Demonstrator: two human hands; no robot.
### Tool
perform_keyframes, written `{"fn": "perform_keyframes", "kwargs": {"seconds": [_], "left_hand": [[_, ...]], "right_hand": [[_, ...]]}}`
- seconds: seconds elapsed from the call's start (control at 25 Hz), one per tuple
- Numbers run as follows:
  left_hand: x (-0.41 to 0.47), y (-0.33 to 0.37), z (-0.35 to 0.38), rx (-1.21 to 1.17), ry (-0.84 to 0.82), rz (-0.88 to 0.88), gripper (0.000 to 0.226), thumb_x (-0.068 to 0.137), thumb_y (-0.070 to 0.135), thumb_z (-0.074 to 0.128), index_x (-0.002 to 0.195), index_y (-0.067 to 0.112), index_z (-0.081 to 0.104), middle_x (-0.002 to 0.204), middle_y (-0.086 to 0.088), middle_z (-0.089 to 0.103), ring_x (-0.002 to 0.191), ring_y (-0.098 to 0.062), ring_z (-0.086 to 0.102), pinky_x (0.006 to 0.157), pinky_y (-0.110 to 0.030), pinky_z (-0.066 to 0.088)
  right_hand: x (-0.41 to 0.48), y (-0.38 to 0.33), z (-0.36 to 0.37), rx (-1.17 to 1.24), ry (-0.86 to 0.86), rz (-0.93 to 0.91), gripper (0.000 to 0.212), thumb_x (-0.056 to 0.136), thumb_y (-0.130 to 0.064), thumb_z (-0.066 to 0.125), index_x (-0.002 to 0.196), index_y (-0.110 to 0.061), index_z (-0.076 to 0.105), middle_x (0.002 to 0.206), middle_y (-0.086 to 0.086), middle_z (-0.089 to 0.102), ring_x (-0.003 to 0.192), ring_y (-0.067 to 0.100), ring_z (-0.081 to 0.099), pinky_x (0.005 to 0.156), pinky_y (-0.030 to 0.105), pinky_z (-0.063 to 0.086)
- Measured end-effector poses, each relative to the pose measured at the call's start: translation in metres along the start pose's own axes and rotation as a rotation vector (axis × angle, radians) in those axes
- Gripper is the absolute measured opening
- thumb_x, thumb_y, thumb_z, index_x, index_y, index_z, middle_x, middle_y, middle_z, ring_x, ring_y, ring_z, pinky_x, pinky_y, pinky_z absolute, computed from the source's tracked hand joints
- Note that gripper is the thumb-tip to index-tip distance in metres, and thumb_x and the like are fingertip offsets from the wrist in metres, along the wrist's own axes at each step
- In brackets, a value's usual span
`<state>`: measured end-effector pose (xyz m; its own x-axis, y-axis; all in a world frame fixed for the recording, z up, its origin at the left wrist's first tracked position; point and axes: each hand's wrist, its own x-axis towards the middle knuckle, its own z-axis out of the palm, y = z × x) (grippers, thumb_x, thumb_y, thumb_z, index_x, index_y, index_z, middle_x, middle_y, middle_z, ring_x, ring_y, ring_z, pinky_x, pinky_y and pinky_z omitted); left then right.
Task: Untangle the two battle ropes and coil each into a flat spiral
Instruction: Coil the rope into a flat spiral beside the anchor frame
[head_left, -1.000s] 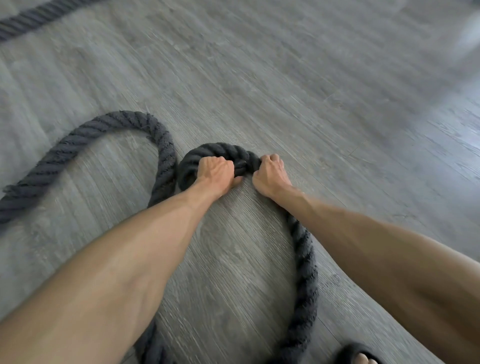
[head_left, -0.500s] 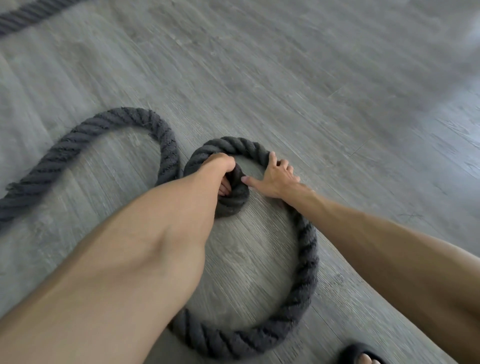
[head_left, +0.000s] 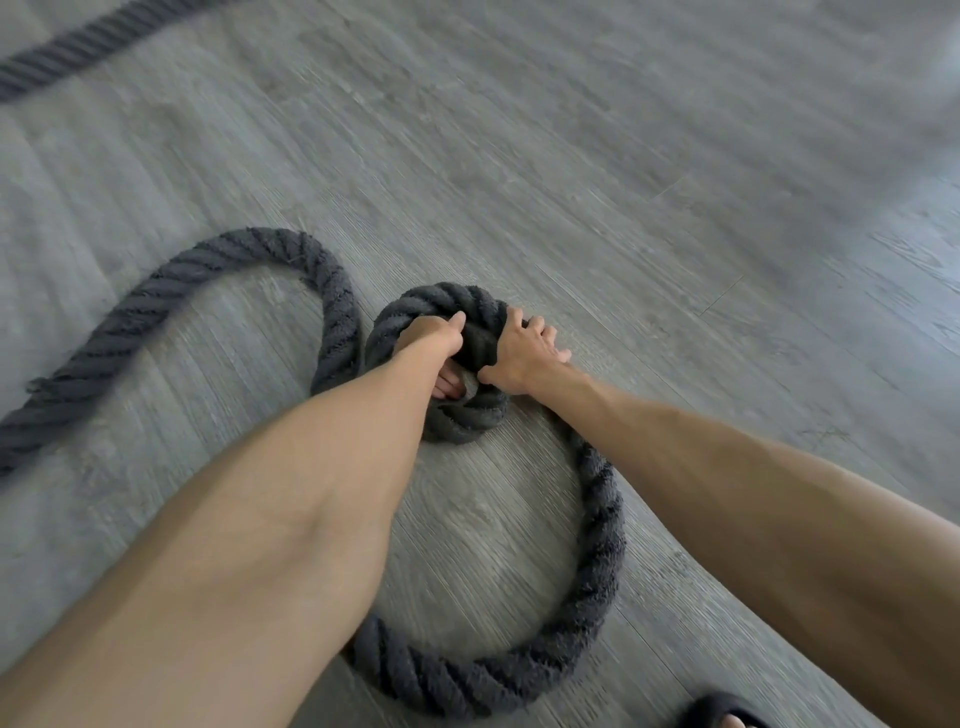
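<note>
Charcoal-grey, thick twisted battle rope (head_left: 597, 519) lies on the grey plank floor (head_left: 623, 156). It looks heavy, stubborn in tight bends and fuzzy enough to grip, and is best held right at the bend. The left hand (head_left: 431, 338) grips the rope's end inside the core, and the right hand (head_left: 519, 353) clamps the first turn. Half a second ago that turn was looser and the right hand lay flatter.

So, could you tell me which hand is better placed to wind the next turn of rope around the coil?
Right, probably. The right hand grips the outer edge of the coil, where the loose rope leads away. The left hand is curled into the centre, anchoring it.
</note>
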<state>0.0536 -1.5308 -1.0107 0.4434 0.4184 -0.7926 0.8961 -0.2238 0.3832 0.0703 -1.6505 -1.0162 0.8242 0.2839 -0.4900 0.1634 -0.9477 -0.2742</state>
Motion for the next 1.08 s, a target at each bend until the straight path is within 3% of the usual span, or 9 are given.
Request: {"fn": "perform_keyframes", "kwargs": {"seconds": [0.12,0.24,0.32,0.4,0.48,0.64,0.8,0.88,1.08], "left_hand": [[-0.003,-0.011,0.004,0.282,0.229,0.148,0.076,0.099,0.061,0.033,0.083,-0.001,0.072,0.066,-0.013,0.073,0.065,-0.026,0.073,0.076,-0.033,0.059],[-0.01,-0.011,-0.004,0.614,0.611,0.608,0.037,0.097,0.04,0.058,0.11,0.005,0.063,0.106,-0.015,0.07,0.101,-0.03,0.065,0.079,-0.036,0.048],[0.001,-0.004,-0.013,0.835,0.529,0.766,0.067,0.085,0.049,0.07,0.133,0.01,0.044,0.132,-0.019,0.051,0.124,-0.033,0.047,0.096,-0.043,0.04],[0.015,0.0,-0.016,0.971,0.242,0.71,0.108,0.071,0.065,0.074,0.15,0.013,0.022,0.152,-0.019,0.027,0.141,-0.037,0.025,0.113,-0.054,0.027],[0.023,-0.008,-0.012,1.024,0.116,0.68,0.115,0.068,0.065,0.076,0.151,0.011,0.018,0.154,-0.016,0.028,0.143,-0.035,0.024,0.113,-0.055,0.029],[0.014,-0.023,-0.007,1.097,0.39,0.83,0.085,0.083,0.065,0.061,0.136,0.002,0.04,0.135,-0.02,0.05,0.124,-0.035,0.046,0.099,-0.047,0.043],[0.001,-0.045,0.009,1.049,0.6,0.676,0.089,0.093,0.067,0.04,0.143,-0.007,0.034,0.128,-0.024,0.058,0.115,-0.034,0.057,0.092,-0.04,0.045],[-0.006,-0.043,0.016,0.967,0.572,0.577,0.087,0.096,0.063,0.04,0.142,-0.011,0.032,0.127,-0.021,0.061,0.115,-0.032,0.06,0.09,-0.037,0.046],[-0.018,-0.035,0.021,0.819,0.501,0.437,0.08,0.097,0.058,0.045,0.138,-0.009,0.034,0.128,-0.017,0.059,0.116,-0.029,0.058,0.076,-0.035,0.041]], "right_hand": [[0.001,0.003,0.002,0.006,0.025,-0.086,0.087,0.085,-0.015,0.068,0.155,-0.017,0.017,0.152,0.017,0.03,0.142,0.037,0.028,0.111,0.061,0.028],[0.006,0.008,-0.002,-0.013,0.0,-0.214,0.089,0.085,-0.011,0.066,0.158,-0.022,0.017,0.154,0.012,0.032,0.141,0.034,0.03,0.111,0.061,0.029],[0.01,0.013,-0.004,-0.043,-0.025,-0.306,0.088,0.085,-0.01,0.065,0.158,-0.023,0.018,0.153,0.009,0.035,0.14,0.032,0.033,0.112,0.058,0.03],[0.011,0.016,-0.005,-0.05,-0.029,-0.339,0.086,0.087,-0.012,0.066,0.158,-0.016,0.019,0.152,0.009,0.039,0.139,0.03,0.037,0.114,0.052,0.032],[0.009,0.019,-0.006,-0.014,-0.01,-0.325,0.084,0.089,-0.016,0.07,0.157,-0.012,0.021,0.152,0.01,0.042,0.139,0.029,0.039,0.115,0.048,0.033],[-0.002,0.033,-0.001,-0.04,0.087,-0.176,0.085,0.091,-0.04,0.07,0.154,-0.009,0.022,0.154,0.013,0.036,0.141,0.034,0.035,0.113,0.058,0.032],[-0.017,0.043,0.003,-0.202,0.134,0.017,0.103,0.086,-0.043,0.074,0.157,-0.005,0.011,0.162,0.018,0.015,0.151,0.037,0.014,0.113,0.073,0.022],[-0.015,0.049,-0.004,-0.194,0.132,0.06,0.114,0.085,-0.046,0.075,0.16,-0.006,-0.001,0.166,0.02,0.004,0.154,0.038,0.003,0.115,0.071,0.019],[0.007,0.063,-0.035,-0.326,0.077,0.11,0.139,0.069,-0.082,0.067,0.16,-0.012,-0.011,0.166,0.026,0.005,0.153,0.047,0.003,0.117,0.069,0.008]]}}
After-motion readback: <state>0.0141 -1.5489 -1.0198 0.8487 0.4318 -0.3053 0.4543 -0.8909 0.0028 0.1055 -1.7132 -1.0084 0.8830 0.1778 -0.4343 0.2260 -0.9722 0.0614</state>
